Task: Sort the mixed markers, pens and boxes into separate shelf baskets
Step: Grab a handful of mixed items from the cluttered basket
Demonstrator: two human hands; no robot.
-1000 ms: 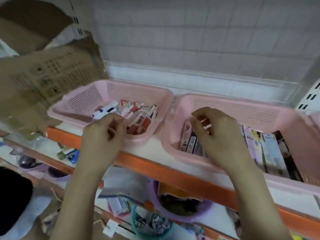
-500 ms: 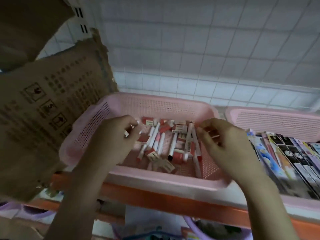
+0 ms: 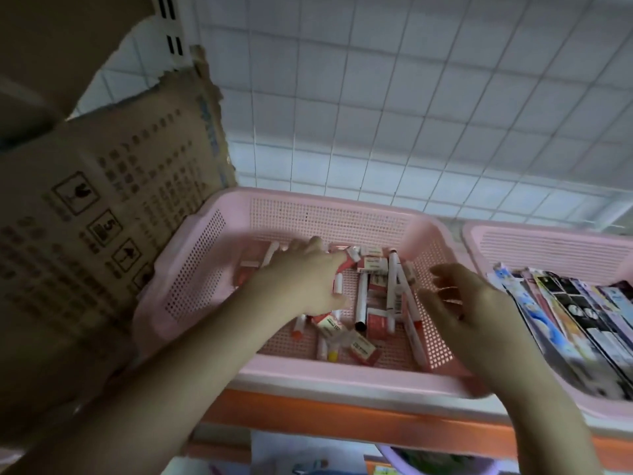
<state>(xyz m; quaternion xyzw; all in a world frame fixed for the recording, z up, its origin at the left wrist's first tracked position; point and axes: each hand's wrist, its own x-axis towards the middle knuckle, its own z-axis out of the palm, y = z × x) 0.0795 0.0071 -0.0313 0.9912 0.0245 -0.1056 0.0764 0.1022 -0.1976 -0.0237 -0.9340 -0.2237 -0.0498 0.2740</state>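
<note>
A pink mesh basket (image 3: 342, 375) sits on the shelf and holds a jumble of white markers (image 3: 361, 299) and small red-and-white boxes (image 3: 376, 320). My left hand (image 3: 301, 282) reaches deep into it, palm down on the pile, fingertips on a red-and-white piece. A white marker shows between thumb and fingers, and whether the hand grips it is unclear. My right hand (image 3: 459, 303) hovers over the basket's right side with curled, spread fingers and nothing in them. A second pink basket (image 3: 548, 234) on the right holds flat printed packs (image 3: 582, 313) standing side by side.
A torn cardboard box (image 3: 102, 217) leans against the first basket's left side. The shelf has an orange front edge (image 3: 342, 413). A white grid panel (image 3: 411, 114) closes the back. A purple bowl (image 3: 428, 464) shows on the shelf below.
The view moved closer to the left basket. My left hand went from the basket's left front deeper into the pile. My right hand spread its pinched fingers and drew toward the basket's right wall.
</note>
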